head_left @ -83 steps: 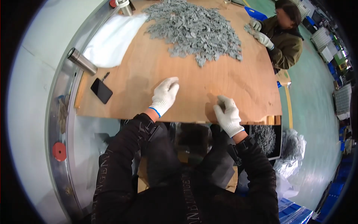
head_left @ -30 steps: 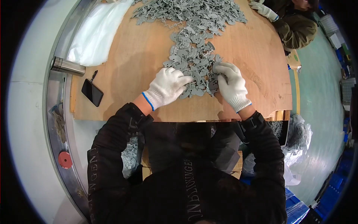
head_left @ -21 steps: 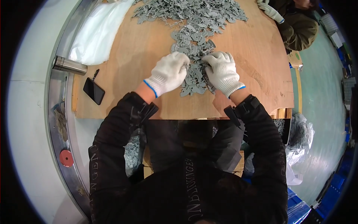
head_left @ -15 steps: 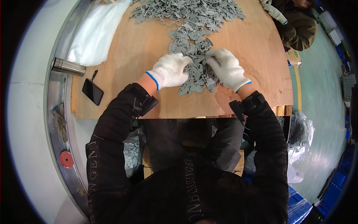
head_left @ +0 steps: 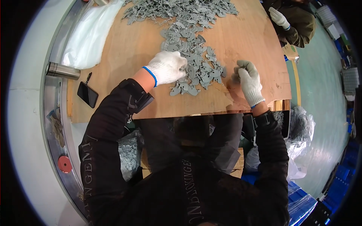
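Observation:
Flat grey moulded parts [head_left: 200, 73], curved and with holes, lie in a heap that runs down the wooden table toward me. My left hand [head_left: 168, 67], in a white knit glove with a blue cuff, rests against the left side of this heap. Its fingers are curled in, and what they hold, if anything, is hidden. Off the heap's right side, near the table's front edge, is my right hand [head_left: 249, 81], gloved the same way. Its fingers are bent and partly smeared by motion; anything in them is too unclear to name.
A larger pile of grey parts [head_left: 181, 13] covers the far table. On the left are a plastic sheet [head_left: 90, 35], a steel flask [head_left: 63, 70] and a black phone [head_left: 87, 95]. A co-worker's gloved hand [head_left: 279, 17] shows at far right. Bags [head_left: 130, 156] stand below the table.
My right hand has drawn away from the heap, right and toward me. The left hand stays at the heap's left side. The co-worker's hand has shifted, and the whole view has moved slightly.

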The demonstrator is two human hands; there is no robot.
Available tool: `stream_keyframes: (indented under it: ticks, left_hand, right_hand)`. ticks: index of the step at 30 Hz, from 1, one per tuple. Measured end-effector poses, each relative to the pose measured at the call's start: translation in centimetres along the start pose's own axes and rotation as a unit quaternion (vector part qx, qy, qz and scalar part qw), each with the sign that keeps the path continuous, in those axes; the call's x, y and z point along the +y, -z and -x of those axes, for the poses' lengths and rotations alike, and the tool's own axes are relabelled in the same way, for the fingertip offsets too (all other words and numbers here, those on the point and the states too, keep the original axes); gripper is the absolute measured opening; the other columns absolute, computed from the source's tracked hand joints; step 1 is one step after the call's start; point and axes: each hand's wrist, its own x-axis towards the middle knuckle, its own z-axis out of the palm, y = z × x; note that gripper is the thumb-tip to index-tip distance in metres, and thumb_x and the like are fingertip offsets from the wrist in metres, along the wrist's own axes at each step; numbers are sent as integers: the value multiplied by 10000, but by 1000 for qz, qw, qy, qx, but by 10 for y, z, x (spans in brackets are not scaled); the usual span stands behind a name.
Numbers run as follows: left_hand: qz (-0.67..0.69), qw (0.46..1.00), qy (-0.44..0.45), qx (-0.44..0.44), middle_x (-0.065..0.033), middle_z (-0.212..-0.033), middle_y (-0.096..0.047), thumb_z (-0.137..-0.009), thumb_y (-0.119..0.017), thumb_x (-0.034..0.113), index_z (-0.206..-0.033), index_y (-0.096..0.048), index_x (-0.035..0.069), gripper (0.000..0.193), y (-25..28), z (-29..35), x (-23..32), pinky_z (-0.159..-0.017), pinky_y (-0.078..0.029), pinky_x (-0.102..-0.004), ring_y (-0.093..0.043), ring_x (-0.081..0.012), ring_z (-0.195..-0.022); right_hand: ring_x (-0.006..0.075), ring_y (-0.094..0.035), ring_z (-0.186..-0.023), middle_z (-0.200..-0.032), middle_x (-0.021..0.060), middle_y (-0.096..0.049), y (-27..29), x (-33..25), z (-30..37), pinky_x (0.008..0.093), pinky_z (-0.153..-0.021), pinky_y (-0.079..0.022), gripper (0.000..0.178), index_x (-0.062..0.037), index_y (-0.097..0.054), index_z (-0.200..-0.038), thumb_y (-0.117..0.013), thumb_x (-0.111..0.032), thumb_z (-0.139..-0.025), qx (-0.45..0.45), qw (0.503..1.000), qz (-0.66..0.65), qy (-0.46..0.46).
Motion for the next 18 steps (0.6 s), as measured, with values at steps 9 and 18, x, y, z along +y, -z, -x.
stream_keyframes:
  ticks: [9,18]
  left_hand:
    - [-10,1000,-9,7,-136,-1249,-682,-977,-767,353,-1171,-800,165,272,-2,1,1,-1003,-595,-480,-709,-363,-1169]
    - [145,982,32,115,-105,-1221,-686,-989,-767,314,-1144,-806,194,200,-14,15,-13,-981,-594,-456,-715,-326,-1155]
  right_hand:
    - [144,-694,-934,-1068,71,-746,-20,-3,-4,300,-806,-559,410,-19,-682,-1387,-546,-41,-1001,-25,982,185,36]
    - [113,-681,-930,-1098,43,-697,-35,-26,-9,256,-832,-551,404,4,-700,-1359,-574,-45,-978,-51,996,-73,-14]
